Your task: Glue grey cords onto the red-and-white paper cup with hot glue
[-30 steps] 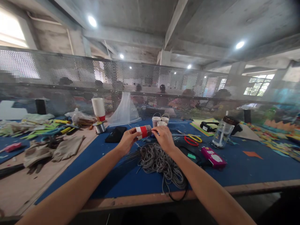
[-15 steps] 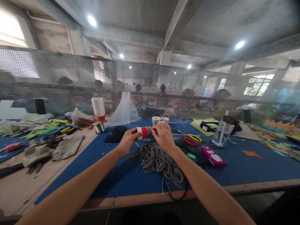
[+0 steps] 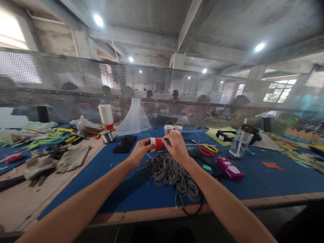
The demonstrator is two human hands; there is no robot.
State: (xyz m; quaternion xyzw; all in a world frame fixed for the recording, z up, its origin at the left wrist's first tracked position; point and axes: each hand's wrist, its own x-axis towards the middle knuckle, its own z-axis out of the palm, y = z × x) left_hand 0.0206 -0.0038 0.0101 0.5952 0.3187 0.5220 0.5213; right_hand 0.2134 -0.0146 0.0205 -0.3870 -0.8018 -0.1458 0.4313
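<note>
Above the grey cord bundle [image 3: 174, 173], mid-table, I see my left hand [image 3: 139, 152] gripping the red-and-white paper cup [image 3: 157, 144] while my right hand [image 3: 177, 147] pinches its far end.

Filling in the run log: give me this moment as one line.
left hand: holds red-and-white cup | right hand: on cup's other end | below: grey cord coil | surface: blue mat
</note>
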